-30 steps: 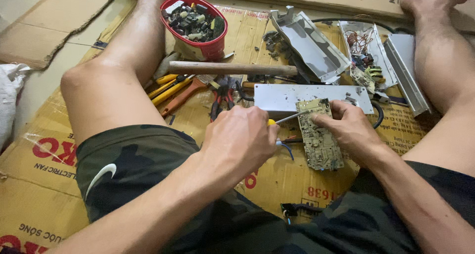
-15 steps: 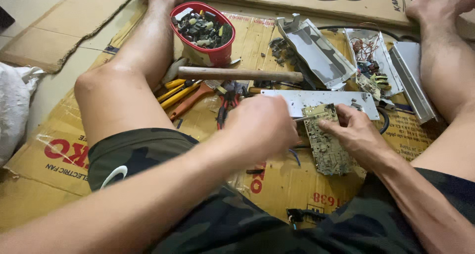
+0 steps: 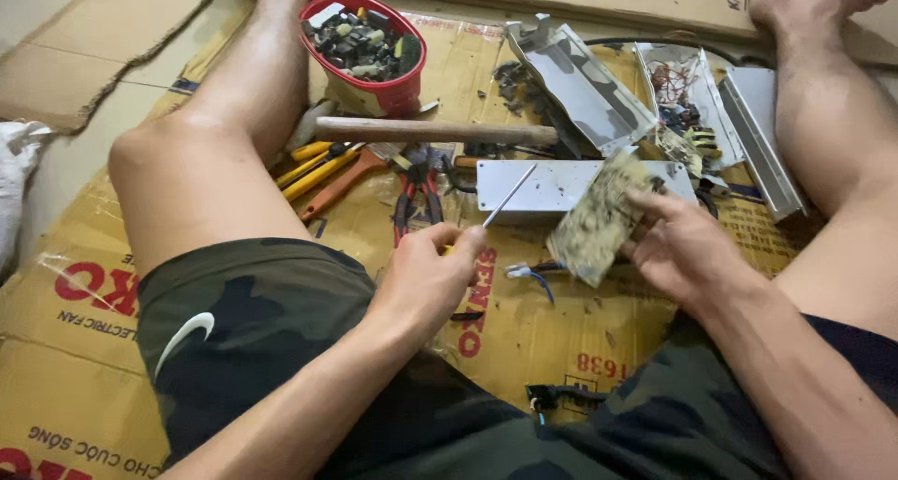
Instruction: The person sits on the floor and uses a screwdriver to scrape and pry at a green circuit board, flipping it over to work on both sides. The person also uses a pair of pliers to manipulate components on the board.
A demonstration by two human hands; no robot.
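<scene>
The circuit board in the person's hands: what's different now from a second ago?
The right hand has lifted the circuit board off the cardboard and tilted it up. The left hand has drawn the screwdriver back from the board, its tip now pointing up and away. Both hands keep their grips. The red bowl, hammer and pliers lie as before.

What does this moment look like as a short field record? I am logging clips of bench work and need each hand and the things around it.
left hand: grips a screwdriver, shaft pointing up and right
right hand: holds a circuit board, tilted
between hands: blue-white wires on the cardboard
behind board: grey metal casing
tools: hammer, red pliers, yellow-handled tools
far left: red bowl of small parts
</scene>
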